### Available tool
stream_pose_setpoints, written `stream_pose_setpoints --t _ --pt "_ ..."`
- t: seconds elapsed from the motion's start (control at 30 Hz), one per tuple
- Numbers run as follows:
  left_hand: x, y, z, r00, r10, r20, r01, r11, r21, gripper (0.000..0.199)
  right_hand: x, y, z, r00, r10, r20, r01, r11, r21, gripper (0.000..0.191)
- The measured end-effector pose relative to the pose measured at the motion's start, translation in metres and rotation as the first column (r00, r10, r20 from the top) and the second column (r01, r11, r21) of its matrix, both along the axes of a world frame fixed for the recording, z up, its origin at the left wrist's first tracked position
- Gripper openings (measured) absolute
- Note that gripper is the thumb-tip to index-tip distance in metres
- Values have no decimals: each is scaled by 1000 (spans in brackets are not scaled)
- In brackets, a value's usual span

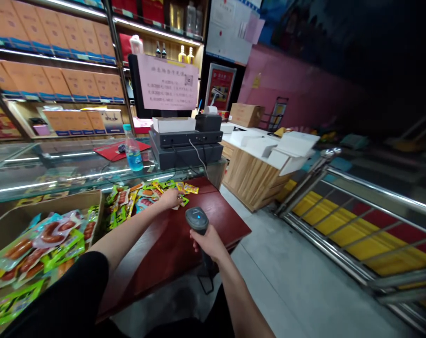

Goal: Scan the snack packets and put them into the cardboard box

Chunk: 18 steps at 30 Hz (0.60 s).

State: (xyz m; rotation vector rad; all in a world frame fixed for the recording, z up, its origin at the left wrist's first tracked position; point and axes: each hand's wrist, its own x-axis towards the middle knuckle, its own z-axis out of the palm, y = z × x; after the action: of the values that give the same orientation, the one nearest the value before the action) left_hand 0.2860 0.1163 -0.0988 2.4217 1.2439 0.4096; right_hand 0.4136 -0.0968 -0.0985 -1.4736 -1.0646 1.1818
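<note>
My right hand (211, 241) is wrapped around the handle of a dark barcode scanner (197, 219), which has a small blue light on its head. The scanner is held above the near part of the reddish-brown tabletop (156, 253). My left hand (171, 199) reaches out to the far edge of a pile of wrapped snack packets (142, 193). Its fingers are curled down onto a yellow-green snack packet (184, 202) there; the fingertips are partly hidden. To the left, a cardboard box (101, 206) holds several sealed sausage packets (53, 232).
Behind the pile is a glass counter (75, 171) with a blue-capped bottle (133, 157) and a red folder (110, 149). A cash drawer (188, 155) sits below a monitor bearing a pink notice (169, 84). A metal railing (382, 188) stands at the right.
</note>
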Motion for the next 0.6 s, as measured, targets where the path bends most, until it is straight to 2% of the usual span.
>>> stream_pose_setpoints --t 0.07,0.17,0.27,0.4,0.6 --pt "6 2 -4 994 -51 -100 58 996 67 28 5 -1 1 1000 -14 -1 14 1000 -9 19" --pt "4 3 -8 982 -103 -161 114 992 62 25 10 -2 1 1000 -26 3 26 1000 -10 20" --pt "-8 0 -8 974 -116 -195 128 990 53 25 11 -2 0 1000 -23 14 23 1000 -3 20" --pt "-41 -15 -9 975 -98 -197 106 994 32 25 -2 3 -5 1000 19 14 -19 1000 12 18" --pt "-112 -57 -13 968 -15 -249 13 1000 -9 40 -43 11 -7 990 141 9 -142 989 45 14"
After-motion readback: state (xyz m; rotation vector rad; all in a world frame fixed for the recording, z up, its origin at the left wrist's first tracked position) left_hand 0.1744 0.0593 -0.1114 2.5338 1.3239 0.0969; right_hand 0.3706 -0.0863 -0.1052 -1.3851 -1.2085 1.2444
